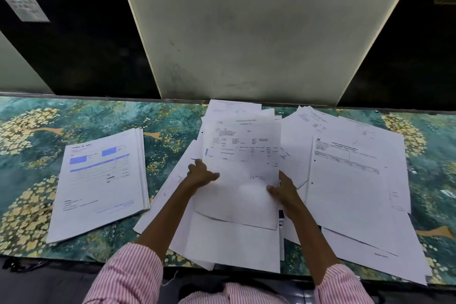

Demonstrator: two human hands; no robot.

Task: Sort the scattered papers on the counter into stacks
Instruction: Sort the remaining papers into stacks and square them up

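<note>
Forearms in pink-and-white striped sleeves (130,276) are extended over the middle of the counter, both angled inward toward one printed sheet (243,170) that is raised, tilted, above the loose pile. The left hand (199,175) is closed on the sheet's left edge, with the thumb laid across the front and the fingers curled behind it. The right hand (283,192) is clamped on the sheet's right edge in the same way, thumb on the front face; how its fingers lie behind the paper cannot be made out. At the left of the counter a squared stack (101,185) is laid, well apart from the hands, topped by a page with blue printed blocks. Beneath the held sheet an overlapping heap of scattered papers (222,237) is spread from the far edge to the near edge, some sheets hanging over the near rim. To the right, further loose sheets (357,180) are fanned out, touching the central heap. The counter (37,131) is covered in a teal pattern with yellow blossom clusters. Behind it a pale, smudged panel (259,32) is set between dark surfaces, and a small printed label (22,0) is fixed at the far left.
</note>
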